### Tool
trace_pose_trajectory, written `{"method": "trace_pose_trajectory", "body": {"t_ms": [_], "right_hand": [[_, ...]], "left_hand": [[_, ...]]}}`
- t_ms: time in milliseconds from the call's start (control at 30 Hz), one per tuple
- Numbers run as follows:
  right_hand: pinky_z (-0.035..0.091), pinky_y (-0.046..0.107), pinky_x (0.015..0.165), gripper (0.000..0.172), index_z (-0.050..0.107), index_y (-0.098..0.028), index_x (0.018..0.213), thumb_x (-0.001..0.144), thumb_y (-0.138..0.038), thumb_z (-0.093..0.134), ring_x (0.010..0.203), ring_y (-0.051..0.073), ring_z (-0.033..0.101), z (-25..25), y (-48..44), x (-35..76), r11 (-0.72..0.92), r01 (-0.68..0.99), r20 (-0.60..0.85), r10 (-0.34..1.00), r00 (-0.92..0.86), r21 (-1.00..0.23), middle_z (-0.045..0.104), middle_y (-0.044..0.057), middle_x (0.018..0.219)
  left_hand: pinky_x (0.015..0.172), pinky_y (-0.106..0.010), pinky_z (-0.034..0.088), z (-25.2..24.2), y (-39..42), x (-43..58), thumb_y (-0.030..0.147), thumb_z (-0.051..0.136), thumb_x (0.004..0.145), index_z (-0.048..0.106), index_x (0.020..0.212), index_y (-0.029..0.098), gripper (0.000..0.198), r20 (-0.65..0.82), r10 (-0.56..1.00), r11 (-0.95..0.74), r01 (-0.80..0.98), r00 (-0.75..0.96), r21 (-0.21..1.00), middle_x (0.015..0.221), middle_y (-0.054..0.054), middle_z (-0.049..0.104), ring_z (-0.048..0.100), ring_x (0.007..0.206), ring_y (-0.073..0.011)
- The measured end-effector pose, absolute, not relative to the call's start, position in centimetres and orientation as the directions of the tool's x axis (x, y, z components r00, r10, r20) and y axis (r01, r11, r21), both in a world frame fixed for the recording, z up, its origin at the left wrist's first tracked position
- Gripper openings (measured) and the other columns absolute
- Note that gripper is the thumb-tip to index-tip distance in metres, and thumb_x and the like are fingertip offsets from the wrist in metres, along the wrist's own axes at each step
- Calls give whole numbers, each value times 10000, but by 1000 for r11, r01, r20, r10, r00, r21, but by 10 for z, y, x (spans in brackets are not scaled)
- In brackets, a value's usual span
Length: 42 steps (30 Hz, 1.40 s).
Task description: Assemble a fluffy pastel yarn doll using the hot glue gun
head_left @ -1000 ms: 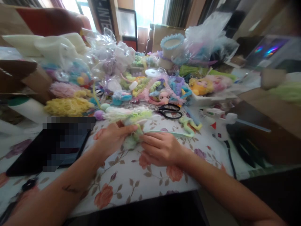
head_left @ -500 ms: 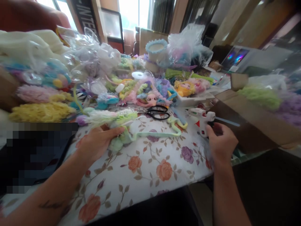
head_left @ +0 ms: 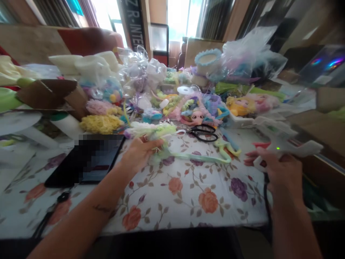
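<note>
My left hand [head_left: 138, 153] is closed around a fluffy pale-green and white yarn piece [head_left: 165, 128], its thumb and fingers pinching the near side. From this piece a pale green fuzzy strip [head_left: 199, 157] trails right across the flowered cloth and curls back at its end. In my right hand [head_left: 287, 174] is a white hot glue gun [head_left: 283, 138] with a red trigger and a lit green light, blurred by motion. Black-handled scissors [head_left: 206, 133] lie just beyond the strip, their blades partly hidden by the yarn piece. A doll head [head_left: 197, 116] with pink braids sits behind them.
A dark tablet [head_left: 94, 158] lies left of my left forearm. Cardboard boxes stand at left [head_left: 51, 95] and at far right [head_left: 304, 124]. Yellow yarn [head_left: 102, 124], plastic bags [head_left: 138, 68] and a white tray of doll heads [head_left: 241, 122] crowd the back of the table.
The view has swung left, so the table's things appear further right. The glue gun has turned and tilted in my right hand. My left hand keeps its hold on the yarn piece.
</note>
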State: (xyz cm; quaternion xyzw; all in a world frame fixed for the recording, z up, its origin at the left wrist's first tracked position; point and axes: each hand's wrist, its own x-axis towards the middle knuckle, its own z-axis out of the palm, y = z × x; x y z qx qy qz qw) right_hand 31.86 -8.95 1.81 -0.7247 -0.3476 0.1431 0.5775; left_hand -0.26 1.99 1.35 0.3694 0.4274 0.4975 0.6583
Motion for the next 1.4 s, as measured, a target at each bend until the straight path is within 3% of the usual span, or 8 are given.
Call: {"method": "trace_pose_trajectory", "body": {"t_ms": [67, 167, 267, 367, 467, 867, 1067, 1400], "right_hand": [[479, 269, 477, 235, 705, -182, 669, 789, -384, 706, 452, 160, 615, 23, -95, 283, 46, 178, 142, 803, 579, -983, 696, 39, 572], [426, 241, 374, 290, 712, -159, 660, 774, -425, 734, 360, 140, 545, 21, -104, 233, -74, 9, -67, 946, 318, -997, 640, 36, 465], [325, 215, 298, 313, 736, -152, 820, 775, -461, 718, 309, 119, 463, 14, -112, 198, -261, -143, -283, 943, 173, -955, 609, 10, 455], [293, 187, 329, 345, 739, -148, 903, 763, -462, 710, 350, 92, 418, 6, -116, 184, -328, -138, -345, 930, 126, -935, 584, -4, 460], [303, 192, 360, 321, 743, -156, 890, 774, -452, 702, 390, 91, 410, 1, -119, 184, -363, -85, -371, 920, 126, -928, 568, -11, 470], [412, 226, 447, 371, 678, -176, 698, 815, -528, 689, 447, 113, 489, -6, -124, 184, -328, 24, -322, 936, 141, -944, 592, 3, 504], [407, 238, 477, 508, 629, -171, 541, 837, -584, 641, 484, 118, 492, -13, -125, 183, -341, 137, -318, 934, 163, -930, 579, 19, 520], [404, 255, 477, 356, 665, -199, 717, 801, -544, 673, 483, 135, 477, -7, -124, 180, -367, 134, -341, 922, 182, -921, 591, -3, 521]], "left_hand": [[597, -244, 503, 6, 19, -4, 207, 934, 518, 725, 727, 117, 310, -208, 966, 247, -312, 151, 917, 641, -15, 705, 640, 603, -140], [648, -263, 527, 1, 15, -8, 232, 925, 543, 748, 742, 113, 292, -234, 956, 277, -285, 175, 918, 677, -30, 730, 661, 635, -152], [698, -286, 556, 0, 11, -12, 250, 925, 547, 768, 776, 116, 309, -245, 948, 297, -292, 203, 909, 764, -58, 770, 692, 683, -173], [702, -270, 566, 3, 8, -14, 276, 930, 556, 775, 781, 133, 308, -245, 952, 287, -263, 184, 921, 771, -46, 777, 705, 708, -174], [632, -245, 556, 7, 2, -12, 263, 935, 558, 734, 647, 151, 247, -303, 947, 319, -214, 102, 923, 608, -1, 718, 682, 625, -153], [642, -269, 584, 8, -3, -7, 250, 917, 594, 775, 767, 152, 244, -358, 914, 398, -237, 192, 886, 755, -42, 777, 718, 678, -183], [551, -234, 530, 13, -4, -3, 187, 924, 554, 658, 554, 165, 268, -358, 922, 386, -283, 147, 878, 531, 37, 649, 637, 547, -129], [602, -249, 536, 21, -6, 0, 128, 891, 575, 584, 467, 188, 330, -352, 923, 383, -262, 158, 886, 433, 56, 535, 639, 602, -154]]}}
